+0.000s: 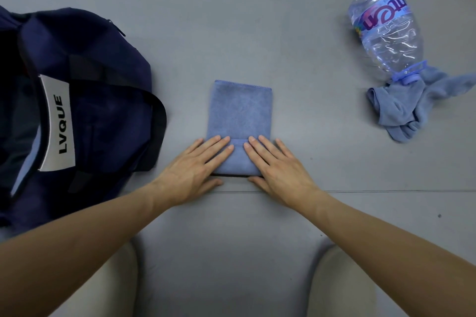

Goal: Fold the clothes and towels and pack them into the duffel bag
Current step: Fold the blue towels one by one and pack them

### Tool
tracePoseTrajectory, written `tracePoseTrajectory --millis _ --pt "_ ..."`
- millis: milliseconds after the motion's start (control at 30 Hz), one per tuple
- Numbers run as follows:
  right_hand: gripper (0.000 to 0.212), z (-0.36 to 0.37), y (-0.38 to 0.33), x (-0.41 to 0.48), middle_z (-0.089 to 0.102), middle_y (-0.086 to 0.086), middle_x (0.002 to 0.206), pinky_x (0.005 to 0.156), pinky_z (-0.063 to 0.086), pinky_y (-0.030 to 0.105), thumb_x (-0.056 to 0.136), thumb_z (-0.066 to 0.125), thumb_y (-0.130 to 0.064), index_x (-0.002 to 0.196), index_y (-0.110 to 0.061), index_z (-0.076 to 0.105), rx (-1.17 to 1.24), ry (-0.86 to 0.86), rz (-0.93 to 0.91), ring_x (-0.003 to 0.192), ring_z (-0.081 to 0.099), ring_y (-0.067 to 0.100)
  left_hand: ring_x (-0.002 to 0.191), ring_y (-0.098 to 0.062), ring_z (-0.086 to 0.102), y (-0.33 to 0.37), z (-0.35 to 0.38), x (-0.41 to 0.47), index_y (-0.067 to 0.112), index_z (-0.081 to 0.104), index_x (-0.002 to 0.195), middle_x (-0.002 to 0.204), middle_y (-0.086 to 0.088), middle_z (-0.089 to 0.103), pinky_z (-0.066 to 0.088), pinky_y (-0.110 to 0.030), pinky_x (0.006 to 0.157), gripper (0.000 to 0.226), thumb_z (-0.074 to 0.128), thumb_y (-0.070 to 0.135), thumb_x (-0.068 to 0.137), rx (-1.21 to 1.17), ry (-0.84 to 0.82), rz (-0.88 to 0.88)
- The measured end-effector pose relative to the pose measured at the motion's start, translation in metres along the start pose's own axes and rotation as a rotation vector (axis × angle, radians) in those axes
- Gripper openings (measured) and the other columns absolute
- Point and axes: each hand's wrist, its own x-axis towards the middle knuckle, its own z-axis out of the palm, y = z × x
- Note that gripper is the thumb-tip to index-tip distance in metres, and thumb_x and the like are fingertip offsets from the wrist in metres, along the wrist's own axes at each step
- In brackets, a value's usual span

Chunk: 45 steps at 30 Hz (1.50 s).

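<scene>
– As the head view shows, where lies the towel [240,110]?
– Beside the duffel bag [103,100]; left hand [192,170] and right hand [280,170] press its near fold, fingers straight, together. Judged soft, limp: lift by the folded edge.

Soft cloth, clear plastic, matt floor.

The towel [240,110] at centre is napped blue microfibre, matt, with a stitched hem along its 12 o'clock edge. At 9 o'clock the bag [108,100] is dull navy woven fabric with a black webbing strap [157,103] and a smooth white label [58,123] printed in black. At 2 o'clock the bottle [386,33] is thin, clear, glossy, crinkled plastic with a shiny film wrapper and a blue plastic cap [409,75]. The rag [401,108] touching it is soft, matt blue cloth. The floor [231,20] is smooth, matt grey.
</scene>
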Motion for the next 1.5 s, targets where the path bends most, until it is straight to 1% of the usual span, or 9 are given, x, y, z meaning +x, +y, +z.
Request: tracePoseTrajectory --millis 233,433,567,800,900,967,1100,1300,1500 --pt "0.063 -0.016 -0.001 0.008 0.053 0.003 0.148 0.115 0.034 0.047 0.091 0.035 -0.046 0.143 -0.016 0.054 0.220 0.005 0.070 0.139 0.047 0.024 0.132 -0.027 0.054 0.000 -0.016 0.009 0.013 0.050 0.146 0.150 -0.007 0.050 0.049 -0.043 0.105 0.061 0.053 0.025 0.087 -0.164 0.059 -0.113" --pt "0.058 -0.014 0.002 -0.001 0.052 0.000 0.149 0.119 0.029 0.043 0.091 0.061 -0.041 0.143 -0.020 0.052 0.264 -0.011 0.022 0.140 0.046 0.020 0.095 -0.021 0.066 0.011 -0.034 0.005 0.028 0.059 0.126 0.120 0.010 0.065 0.054 -0.034 0.075 0.039 0.052 0.034 0.088 -0.248 0.063 -0.229" --pt "0.045 -0.034 -0.007 -0.003 0.069 0.000 0.116 0.104 0.036 0.029 0.096 0.060 -0.035 0.140 -0.026 0.052 0.390 0.035 0.148 0.107 0.058 0.017 0.074 -0.025 0.064 0.012 -0.042 0.007 0.033 0.053 0.116 0.087 0.008 0.068 0.045 -0.033 0.061 0.029 0.043 0.041 0.090 -0.271 0.056 -0.310" --pt "0.063 -0.031 -0.005 0.013 0.044 -0.001 0.149 0.086 0.051 0.042 0.099 0.057 -0.035 0.155 -0.035 0.028 0.490 0.051 0.277 0.104 0.063 0.027 0.098 -0.027 0.064 0.015 -0.031 0.014 0.032 0.044 0.142 0.121 0.003 0.064 0.050 -0.039 0.083 0.042 0.050 0.036 0.101 -0.354 0.092 -0.464" --pt "0.053 -0.022 -0.008 0.020 0.041 0.010 0.154 0.065 0.055 0.042 0.095 0.063 -0.024 0.145 -0.029 0.049 0.279 0.152 0.190 0.085 0.067 0.036 0.098 -0.029 0.065 0.016 -0.025 0.020 0.031 0.047 0.142 0.126 0.003 0.058 0.049 -0.040 0.077 0.040 0.050 0.034 0.102 -0.314 0.100 -0.478" --pt "0.039 -0.015 -0.005 0.019 0.048 0.015 0.150 0.075 0.055 0.045 0.096 0.055 -0.029 0.135 -0.024 0.060 0.075 0.235 0.109 0.095 0.065 0.038 0.087 -0.029 0.067 0.018 -0.024 0.021 0.029 0.054 0.136 0.129 0.003 0.055 0.049 -0.038 0.068 0.036 0.053 0.032 0.100 -0.271 0.134 -0.480" --pt "0.061 -0.010 0.004 0.008 0.034 0.010 0.160 0.114 0.033 0.055 0.097 0.038 -0.056 0.149 -0.024 0.045 -0.022 0.095 0.036 0.145 0.034 0.036 0.089 -0.033 0.061 0.008 -0.022 0.019 0.023 0.064 0.129 0.138 -0.008 0.054 0.052 -0.042 0.067 0.034 0.063 0.027 0.095 -0.030 0.230 -0.324" --pt "0.088 -0.010 0.000 0.007 0.034 0.011 0.160 0.116 0.031 0.055 0.079 0.073 -0.053 0.152 -0.016 0.040 -0.015 0.023 0.032 0.149 0.028 0.034 0.138 -0.032 0.045 -0.006 -0.016 0.002 0.018 0.043 0.151 0.152 -0.009 0.045 0.043 -0.048 0.108 0.069 0.058 0.054 0.093 0.039 0.080 -0.029" --pt "0.078 -0.006 0.006 0.009 0.051 0.006 0.148 0.112 0.036 0.050 0.084 0.069 -0.048 0.150 -0.015 0.043 -0.037 0.090 -0.008 0.138 0.044 0.037 0.136 -0.031 0.049 -0.009 -0.018 0.001 0.021 0.036 0.155 0.155 -0.010 0.043 0.048 -0.044 0.106 0.076 0.070 0.036 0.088 -0.037 0.019 -0.068"
